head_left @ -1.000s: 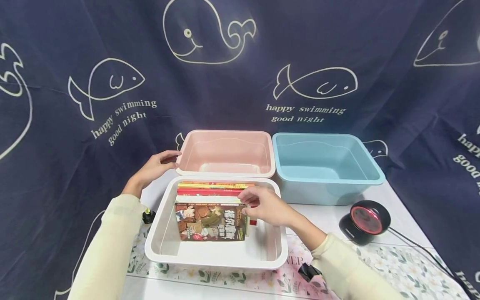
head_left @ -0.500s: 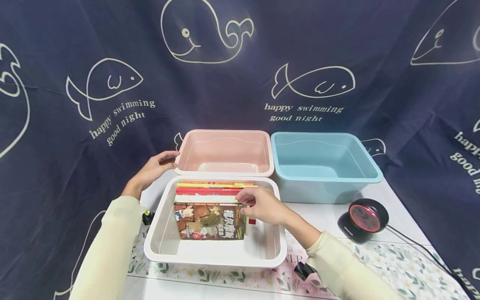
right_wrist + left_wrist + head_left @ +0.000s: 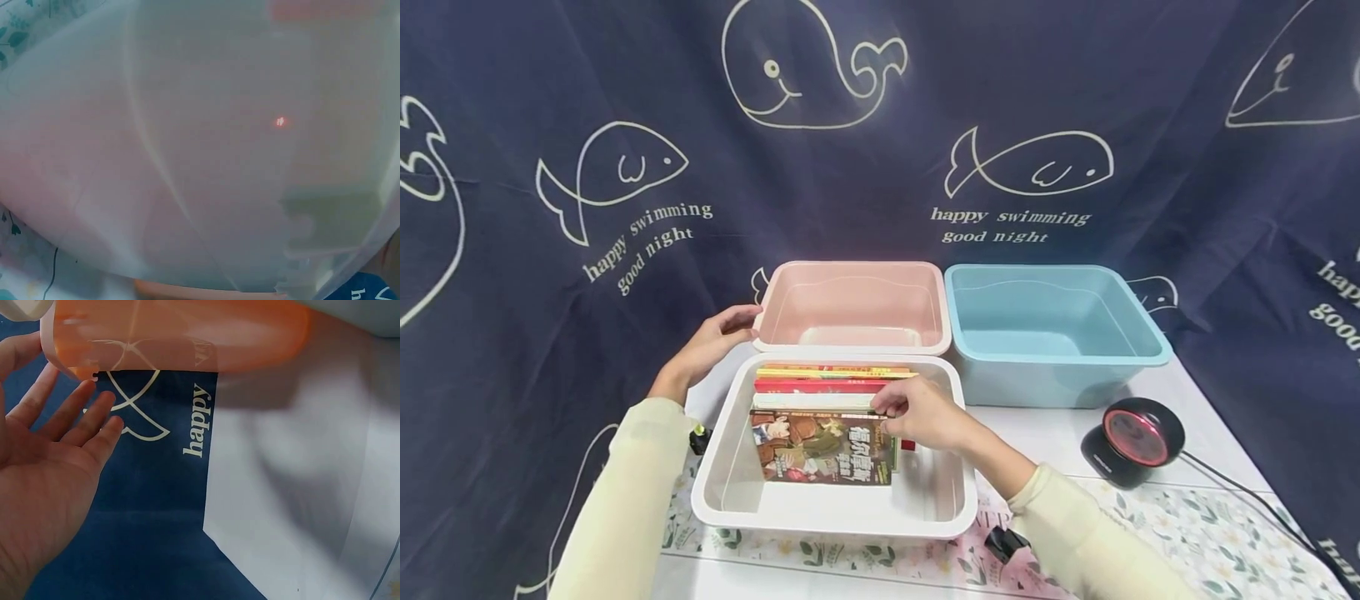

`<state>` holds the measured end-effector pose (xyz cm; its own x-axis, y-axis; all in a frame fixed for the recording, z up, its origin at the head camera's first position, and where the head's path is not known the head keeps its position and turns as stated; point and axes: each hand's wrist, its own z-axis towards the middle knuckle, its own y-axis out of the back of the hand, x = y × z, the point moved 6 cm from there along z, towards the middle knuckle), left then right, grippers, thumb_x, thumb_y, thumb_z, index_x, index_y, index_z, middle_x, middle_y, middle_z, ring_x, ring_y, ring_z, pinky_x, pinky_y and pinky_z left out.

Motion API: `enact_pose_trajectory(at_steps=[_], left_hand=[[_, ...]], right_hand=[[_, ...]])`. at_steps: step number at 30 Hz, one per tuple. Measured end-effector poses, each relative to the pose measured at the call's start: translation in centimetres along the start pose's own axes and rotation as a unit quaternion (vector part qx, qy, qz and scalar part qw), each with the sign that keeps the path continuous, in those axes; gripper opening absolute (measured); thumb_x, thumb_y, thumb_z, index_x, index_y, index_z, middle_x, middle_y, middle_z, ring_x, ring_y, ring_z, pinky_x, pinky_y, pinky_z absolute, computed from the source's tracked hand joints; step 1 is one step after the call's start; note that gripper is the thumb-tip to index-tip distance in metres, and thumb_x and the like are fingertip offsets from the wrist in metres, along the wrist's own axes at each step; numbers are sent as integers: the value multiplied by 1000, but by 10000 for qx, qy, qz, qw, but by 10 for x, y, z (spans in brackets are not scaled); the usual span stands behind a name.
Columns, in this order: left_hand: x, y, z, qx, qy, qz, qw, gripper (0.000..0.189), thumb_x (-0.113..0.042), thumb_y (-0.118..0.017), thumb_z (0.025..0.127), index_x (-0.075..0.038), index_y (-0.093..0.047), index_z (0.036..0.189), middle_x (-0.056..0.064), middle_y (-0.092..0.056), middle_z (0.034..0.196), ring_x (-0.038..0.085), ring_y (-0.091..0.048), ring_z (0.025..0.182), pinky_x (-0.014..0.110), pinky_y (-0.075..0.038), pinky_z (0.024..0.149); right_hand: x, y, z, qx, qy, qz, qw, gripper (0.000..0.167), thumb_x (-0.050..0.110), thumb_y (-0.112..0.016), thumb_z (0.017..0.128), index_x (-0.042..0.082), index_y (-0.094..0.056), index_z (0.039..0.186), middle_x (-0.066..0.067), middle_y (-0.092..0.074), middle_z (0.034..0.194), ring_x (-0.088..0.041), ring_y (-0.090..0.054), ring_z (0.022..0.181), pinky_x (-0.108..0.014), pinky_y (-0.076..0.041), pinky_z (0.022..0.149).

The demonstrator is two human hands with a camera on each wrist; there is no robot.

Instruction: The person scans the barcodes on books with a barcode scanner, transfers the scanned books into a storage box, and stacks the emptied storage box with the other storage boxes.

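In the head view, a row of books stands upright in the white bin. The front one is a comic book with a brown illustrated cover; behind it show red, yellow and white spines. My right hand pinches the comic book's upper right corner, thumb at the cover and fingers at the top edge. My left hand touches the left rim of the pink bin with loosely bent fingers. In the left wrist view, the left hand's fingertips lie against that bin's wall. The right wrist view shows mostly the white bin's wall.
A blue bin stands right of the pink one, behind the white bin. A black round device with a red glowing face and a cable sits at the right. A dark blue patterned cloth hangs behind the table.
My right hand's fingertips have closed in on the comic book's upper right corner. The left hand stays at the pink bin. The head view has shifted slightly.
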<state>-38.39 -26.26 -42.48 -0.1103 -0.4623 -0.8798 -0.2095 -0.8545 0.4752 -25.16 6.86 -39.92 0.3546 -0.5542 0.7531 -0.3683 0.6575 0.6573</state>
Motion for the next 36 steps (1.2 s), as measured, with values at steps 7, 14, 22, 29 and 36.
enact_pose_trajectory(at_steps=[7, 14, 22, 29, 36], left_hand=[[4, 0, 0, -22, 2, 15, 10000, 51, -21, -62, 103, -12, -48, 152, 16, -53, 152, 9, -54, 123, 14, -47, 96], [6, -2, -1, -1, -94, -171, 9998, 53, -19, -63, 103, -11, -47, 153, 20, -52, 152, -2, -55, 117, 16, -48, 98], [6, -2, -1, 45, -104, -265, 9996, 54, -20, -63, 103, -10, -45, 154, 21, -52, 152, -3, -55, 116, 16, -48, 98], [7, -3, -3, 49, -156, -509, 9986, 56, -19, -63, 103, -9, -44, 154, 22, -52, 150, -3, -57, 115, 11, -49, 91], [8, -6, 0, 85, -233, -642, 9976, 56, -18, -64, 103, -7, -43, 154, 24, -50, 151, -4, -58, 116, 10, -50, 92]], right_hand=[[-3, -3, -1, -59, -160, -58, 9998, 23, -2, -74, 83, 6, -78, 104, -3, -76, 94, -11, -63, 86, -21, -54, 78], [0, -11, 0, -204, 50, -384, 9990, 25, -3, -74, 80, 8, -80, 102, 1, -74, 87, -3, -62, 78, -18, -53, 72], [3, -25, 1, 66, 163, -324, 9993, 31, -5, -71, 80, 8, -81, 105, -5, -80, 104, -8, -59, 74, -22, -49, 67], [3, -30, 3, 231, 57, -325, 9992, 32, -7, -71, 81, 7, -81, 108, -9, -79, 111, -10, -53, 67, -23, -45, 64], [3, -21, 2, -189, 207, -372, 9989, 26, -6, -70, 83, 5, -82, 104, -9, -80, 104, -5, -45, 58, -19, -41, 60]])
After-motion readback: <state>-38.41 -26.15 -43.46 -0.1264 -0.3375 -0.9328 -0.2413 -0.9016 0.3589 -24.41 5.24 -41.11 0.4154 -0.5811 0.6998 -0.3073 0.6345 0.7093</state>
